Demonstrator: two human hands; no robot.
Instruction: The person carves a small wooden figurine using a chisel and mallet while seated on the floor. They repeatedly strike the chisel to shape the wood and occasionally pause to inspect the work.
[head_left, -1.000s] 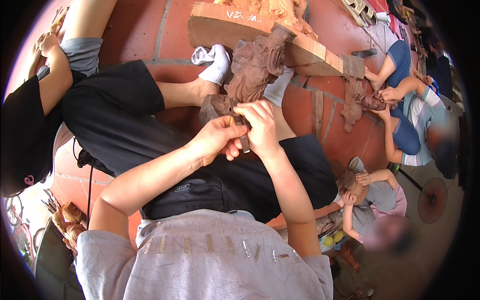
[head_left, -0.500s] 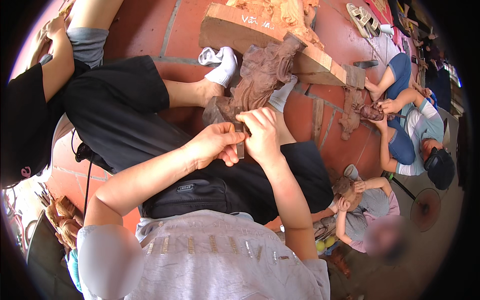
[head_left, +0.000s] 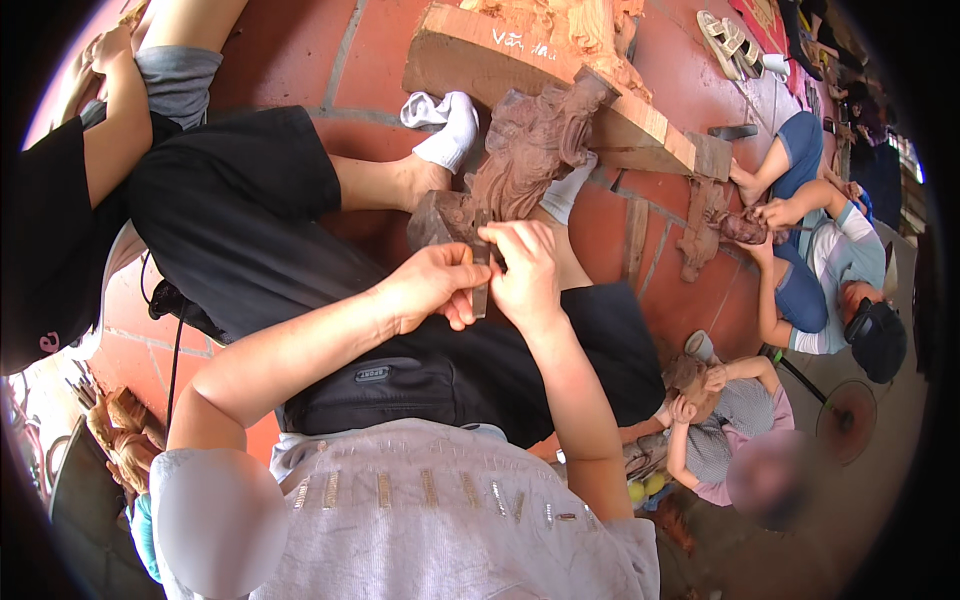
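Head view: on the near side of the brown carved figure (head_left: 530, 150), the left hand (head_left: 430, 285) pinches a flat strip (head_left: 481, 298) between its fingers; the right hand (head_left: 525, 272) grasps it too. A loosened pinch could let the strip slip and scratch the figure's base, or nick skin if sharp-edged. Red floor tiles (head_left: 270, 65) surround the figure; a wooden block (head_left: 450, 70) lies beyond it, a seated co-worker (head_left: 845, 265) to its right.
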